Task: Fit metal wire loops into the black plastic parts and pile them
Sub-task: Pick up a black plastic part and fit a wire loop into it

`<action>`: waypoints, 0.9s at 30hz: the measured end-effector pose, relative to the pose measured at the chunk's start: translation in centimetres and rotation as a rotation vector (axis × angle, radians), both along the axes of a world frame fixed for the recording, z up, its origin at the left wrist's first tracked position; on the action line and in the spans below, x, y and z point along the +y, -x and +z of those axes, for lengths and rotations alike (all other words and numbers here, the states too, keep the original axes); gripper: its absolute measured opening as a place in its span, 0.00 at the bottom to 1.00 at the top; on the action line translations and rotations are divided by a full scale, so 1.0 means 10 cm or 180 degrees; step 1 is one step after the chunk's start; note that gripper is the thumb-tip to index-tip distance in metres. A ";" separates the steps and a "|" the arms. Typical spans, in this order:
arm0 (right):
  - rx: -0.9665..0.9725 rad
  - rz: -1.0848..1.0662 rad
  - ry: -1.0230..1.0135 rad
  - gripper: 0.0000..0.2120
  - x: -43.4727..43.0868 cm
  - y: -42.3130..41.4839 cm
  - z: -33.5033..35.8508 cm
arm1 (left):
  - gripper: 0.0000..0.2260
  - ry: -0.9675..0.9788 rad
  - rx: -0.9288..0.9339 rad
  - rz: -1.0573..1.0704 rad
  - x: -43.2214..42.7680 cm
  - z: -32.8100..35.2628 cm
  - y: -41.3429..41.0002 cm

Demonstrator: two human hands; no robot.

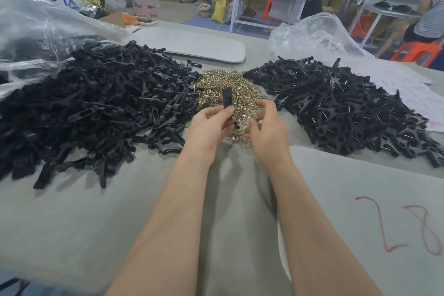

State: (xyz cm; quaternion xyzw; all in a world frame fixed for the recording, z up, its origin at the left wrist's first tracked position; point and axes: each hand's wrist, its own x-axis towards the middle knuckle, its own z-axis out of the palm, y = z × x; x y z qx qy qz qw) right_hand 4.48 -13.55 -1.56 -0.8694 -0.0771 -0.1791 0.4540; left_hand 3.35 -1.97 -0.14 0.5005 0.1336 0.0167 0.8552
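My left hand grips one black plastic part, holding it upright over the heap of gold metal wire loops. My right hand hovers just to its right above the loops, fingers curled toward the heap; whether it pinches a loop I cannot tell. A big pile of loose black plastic parts lies on the left. On the right lies a second pile of black parts, many with glints of wire showing in them.
Clear plastic bags sit at the far left and far right. A grey board lies behind the piles; another with a red "28" lies near right. People, stools and shelving stand beyond the table.
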 end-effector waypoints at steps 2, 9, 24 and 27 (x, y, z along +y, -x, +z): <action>0.0080 -0.0067 -0.0195 0.16 -0.01 0.00 -0.01 | 0.06 -0.0050 -0.0027 -0.0034 -0.02 0.00 0.01; -0.0013 -0.0105 0.0074 0.09 -0.01 0.02 0.01 | 0.06 -0.0139 -0.0074 -0.0021 -0.02 -0.02 0.00; -0.0214 0.0179 0.0774 0.13 -0.03 0.03 0.03 | 0.04 -0.0918 -0.0166 0.0215 -0.01 -0.06 -0.03; -0.0090 0.0319 0.1069 0.17 -0.02 0.00 0.01 | 0.05 -0.0958 -0.0176 0.0209 -0.02 -0.06 -0.02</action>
